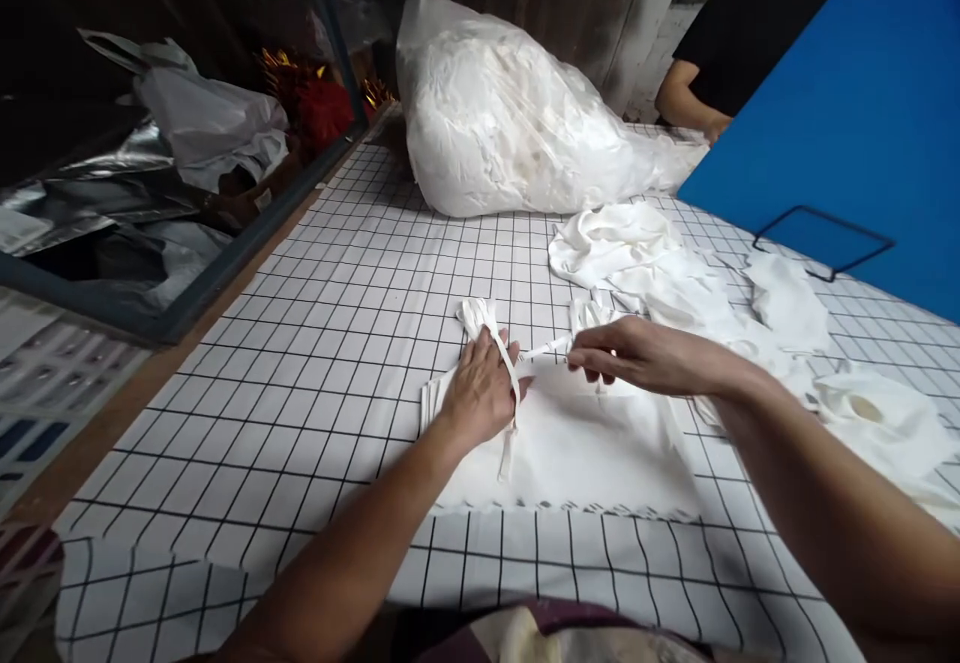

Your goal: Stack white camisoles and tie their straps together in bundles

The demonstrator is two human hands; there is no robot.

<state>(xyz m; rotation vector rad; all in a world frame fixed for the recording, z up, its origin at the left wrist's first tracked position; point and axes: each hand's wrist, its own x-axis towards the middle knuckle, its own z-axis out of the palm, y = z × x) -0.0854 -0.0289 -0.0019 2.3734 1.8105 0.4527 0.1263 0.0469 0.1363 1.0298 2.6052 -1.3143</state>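
At centre frame my left hand [480, 393] presses flat on the stack of white bags [570, 453] on the gridded table [337, 343]; my right hand [637, 353] pinches a handle strap [544, 350], probably mid-bundling. I judge wrapping it needs steady tension.

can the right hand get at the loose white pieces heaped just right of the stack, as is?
Probably yes. The right hand pinches a strap over the stack; the loose white pieces lie just beyond, nothing between.
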